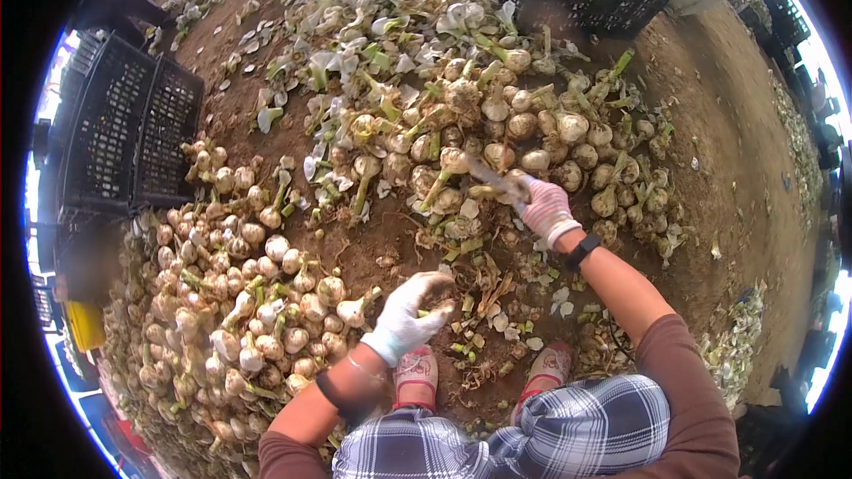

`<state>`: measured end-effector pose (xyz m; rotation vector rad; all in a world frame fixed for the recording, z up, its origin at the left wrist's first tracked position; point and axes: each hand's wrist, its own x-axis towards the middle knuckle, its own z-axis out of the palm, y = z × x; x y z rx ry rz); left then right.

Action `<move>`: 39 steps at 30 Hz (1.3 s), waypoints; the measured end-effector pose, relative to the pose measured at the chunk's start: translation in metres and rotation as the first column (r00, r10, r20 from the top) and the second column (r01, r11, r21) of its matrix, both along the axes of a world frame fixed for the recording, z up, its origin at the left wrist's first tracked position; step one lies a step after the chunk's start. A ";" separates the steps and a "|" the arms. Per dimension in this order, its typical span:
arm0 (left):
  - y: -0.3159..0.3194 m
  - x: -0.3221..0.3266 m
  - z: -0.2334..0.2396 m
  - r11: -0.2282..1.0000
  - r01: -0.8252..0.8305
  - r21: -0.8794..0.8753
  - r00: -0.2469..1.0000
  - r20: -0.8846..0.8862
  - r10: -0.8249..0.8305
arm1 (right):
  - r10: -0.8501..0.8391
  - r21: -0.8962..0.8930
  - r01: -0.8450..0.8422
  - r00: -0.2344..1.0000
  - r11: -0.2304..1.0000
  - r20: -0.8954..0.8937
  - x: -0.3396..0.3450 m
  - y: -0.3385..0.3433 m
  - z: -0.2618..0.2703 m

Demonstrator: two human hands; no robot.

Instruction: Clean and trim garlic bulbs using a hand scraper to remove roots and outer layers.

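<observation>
My right hand (544,207), in a red-and-white striped glove, grips a knife (494,178). Its dull blade points up and left over a heap of garlic bulbs (522,125) with dirt, roots and green stalks on them. My left hand (414,314), in a white glove with soiled fingertips, is curled low above the ground in front of my feet. A bit of green shows by its thumb, and whether the fingers hold it is unclear. Left of that hand spreads a second pile of garlic bulbs (266,326), most with short-cut stalks.
Black plastic crates (166,126) stand at the left, and another black crate (599,10) sits at the far right of the heap. Loose garlic skins (393,26) cover the far ground. Stalk trimmings (489,326) lie between my shoes (417,372). A yellow container (85,326) is at the left edge.
</observation>
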<state>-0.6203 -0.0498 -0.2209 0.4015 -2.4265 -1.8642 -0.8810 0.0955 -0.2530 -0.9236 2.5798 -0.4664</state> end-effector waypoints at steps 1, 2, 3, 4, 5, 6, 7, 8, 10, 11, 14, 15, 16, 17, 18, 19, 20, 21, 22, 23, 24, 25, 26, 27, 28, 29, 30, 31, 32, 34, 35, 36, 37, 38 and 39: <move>0.007 -0.001 -0.009 0.999 0.000 0.040 0.999 0.044 -0.002 | 0.007 0.078 -0.011 0.998 0.997 0.063 0.003 -0.008 0.001; 0.012 -0.002 -0.019 0.999 0.022 0.025 0.997 0.074 -0.024 | 0.025 0.167 -0.038 0.996 0.985 0.081 0.005 -0.012 0.003; 0.018 -0.004 -0.024 0.998 0.053 0.020 0.993 0.101 -0.055 | 0.142 0.129 -0.138 0.989 0.982 -0.027 0.007 -0.012 -0.003; 0.023 -0.005 -0.026 0.996 0.078 0.053 0.989 0.121 -0.083 | 0.141 0.096 -0.136 0.989 0.986 -0.050 0.005 -0.012 -0.008; 0.026 -0.007 -0.027 0.990 0.101 0.103 0.975 0.187 -0.119 | 0.140 0.064 -0.135 0.987 0.989 -0.075 0.003 -0.013 -0.013; 0.026 -0.008 -0.030 0.989 0.100 0.111 0.975 0.187 -0.120 | 0.135 0.061 -0.130 0.988 0.990 -0.071 0.003 -0.018 -0.011; 0.027 -0.007 -0.035 0.988 0.099 0.119 0.975 0.187 -0.120 | 0.181 0.106 -0.173 0.981 0.979 -0.070 0.004 -0.023 -0.008; 0.026 -0.004 -0.043 0.988 0.101 0.117 0.974 0.191 -0.122 | 0.228 0.150 -0.216 0.971 0.965 -0.067 0.004 -0.025 -0.006; 0.021 -0.004 -0.049 0.977 -0.047 0.210 0.976 0.216 0.001 | 0.278 0.058 -0.276 0.960 0.959 -0.038 0.006 -0.018 -0.007; 0.018 -0.002 -0.050 0.977 -0.047 0.206 0.976 0.218 0.001 | 0.332 -0.033 -0.333 0.943 0.942 -0.013 0.008 -0.012 -0.007; 0.017 -0.016 -0.041 0.966 -0.187 0.181 0.956 0.262 0.136 | 0.002 -0.072 0.009 0.988 0.997 0.152 0.002 -0.003 -0.020; 0.015 -0.016 -0.040 0.957 -0.219 0.192 0.957 0.232 0.172 | -0.178 -0.060 0.196 0.957 0.979 0.229 0.003 -0.008 -0.019; 0.016 -0.021 -0.041 0.966 -0.189 0.177 0.966 0.212 0.150 | -0.151 0.044 0.145 0.935 0.988 0.320 -0.008 -0.009 -0.026; 0.018 -0.026 -0.042 0.974 -0.158 0.161 0.973 0.193 0.126 | -0.162 0.049 0.154 0.933 0.987 0.321 -0.009 -0.003 -0.039; 0.018 -0.028 -0.046 0.975 -0.158 0.159 0.972 0.197 0.125 | -0.130 -0.044 0.162 0.900 0.986 0.416 -0.007 -0.007 -0.039; 0.020 -0.030 -0.050 0.977 -0.172 0.126 0.973 0.176 0.149 | -0.088 -0.134 0.178 0.860 0.975 0.503 -0.005 -0.009 -0.038; 0.020 -0.031 -0.052 0.978 -0.188 0.095 0.973 0.155 0.172 | -0.105 -0.183 0.274 0.777 0.944 0.621 0.002 -0.003 -0.036; 0.019 -0.031 -0.054 0.976 -0.197 0.089 0.969 0.167 0.180 | -0.123 -0.229 0.365 0.728 0.902 0.675 0.017 -0.008 -0.023; 0.020 -0.032 -0.053 0.978 -0.207 0.003 0.973 0.105 0.206 | -0.061 -0.321 0.373 0.729 0.870 0.682 0.031 -0.003 -0.022; 0.021 -0.034 -0.052 0.972 -0.222 -0.083 0.973 0.042 0.226 | 0.001 -0.408 0.382 0.730 0.829 0.684 0.045 0.001 -0.022; 0.021 -0.033 -0.049 0.965 -0.246 0.089 0.964 0.132 0.233 | 0.060 -0.432 0.332 0.731 0.839 0.679 0.061 0.000 -0.002; 0.026 -0.039 -0.039 0.924 -0.275 0.265 0.958 0.163 0.238 | 0.109 -0.451 0.285 0.735 0.846 0.669 0.072 0.002 0.017; 0.024 -0.039 -0.035 0.897 -0.243 0.369 0.956 0.246 0.158 | 0.240 -0.519 0.149 0.758 0.841 0.606 0.080 0.010 0.014; 0.021 -0.038 -0.032 0.858 -0.222 0.463 0.945 0.318 0.073 | 0.330 -0.487 -0.048 0.792 0.872 0.514 0.086 0.007 0.031; 0.020 -0.034 -0.031 0.819 -0.266 0.509 0.940 0.327 0.102 | 0.330 -0.440 -0.054 0.745 0.896 0.580 0.088 0.002 0.050; 0.016 -0.016 -0.047 0.808 -0.236 0.540 0.968 0.200 0.149 | 0.328 -0.397 -0.067 0.696 0.915 0.639 0.091 -0.004 0.063; 0.015 -0.020 -0.040 0.887 -0.190 0.421 0.981 0.124 0.151 | 0.387 -0.614 0.002 0.776 0.789 0.499 0.090 0.001 0.054; 0.015 -0.024 -0.033 0.946 -0.149 0.289 0.989 0.047 0.141 | 0.264 -0.531 0.025 0.847 0.847 0.461 0.090 0.008 0.049; 0.015 -0.021 -0.037 0.944 -0.149 0.295 0.989 0.052 0.139 | 0.269 -0.451 -0.088 0.895 0.888 0.355 0.088 0.016 0.048; 0.012 -0.014 -0.034 0.281 -0.374 0.884 0.927 0.346 0.143 | 0.334 -0.360 -0.247 0.920 0.900 0.203 0.091 0.019 0.051; 0.014 -0.014 -0.029 0.283 -0.378 0.881 0.925 0.351 0.144 | 0.376 -0.357 -0.301 0.912 0.884 0.162 0.096 0.019 0.052; 0.020 -0.025 -0.009 0.616 -0.312 0.723 0.950 0.233 0.208 | 0.407 -0.303 -0.371 0.911 0.878 0.063 0.098 0.020 0.053; 0.023 -0.032 0.006 0.862 -0.245 0.443 0.969 0.097 0.225 | 0.404 -0.300 -0.368 0.912 0.880 0.066 0.098 0.019 0.053; 0.024 -0.034 0.010 0.839 -0.272 0.471 0.962 0.113 0.248 | 0.411 -0.275 -0.383 0.910 0.882 0.051 0.098 0.019 0.053; 0.023 -0.032 0.008 0.840 -0.273 0.468 0.962 0.114 0.249 | 0.422 -0.256 -0.400 0.906 0.880 0.033 0.098 0.017 0.053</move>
